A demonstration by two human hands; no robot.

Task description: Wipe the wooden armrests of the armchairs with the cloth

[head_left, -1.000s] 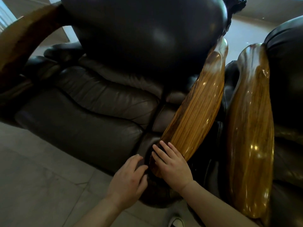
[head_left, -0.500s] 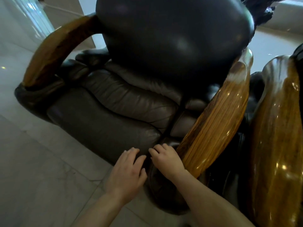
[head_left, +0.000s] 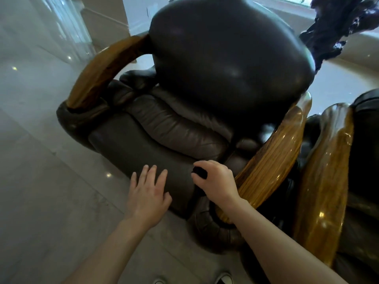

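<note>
A dark leather armchair [head_left: 164, 136] fills the middle of the head view. It has a glossy wooden armrest [head_left: 272, 160] on its right and another wooden armrest [head_left: 102, 72] on its left. My right hand [head_left: 217, 181] hovers just left of the right armrest's front end, fingers curled around a small dark wad that looks like the cloth [head_left: 200, 172]. My left hand [head_left: 148, 193] is flat with fingers spread over the seat's front edge and holds nothing. A second armchair's wooden armrest [head_left: 324, 181] runs alongside at the right.
Pale polished floor tiles [head_left: 41, 181] stretch to the left and in front. A dark gnarled sculpture [head_left: 338, 23] rises behind the chairs at the top right. The two chairs stand close together with a narrow gap. My shoe tips [head_left: 223, 278] show at the bottom edge.
My right hand has come off the armrest's front end, moved left and curled around the dark wad. My left hand has slid left along the seat front. The view swung left.
</note>
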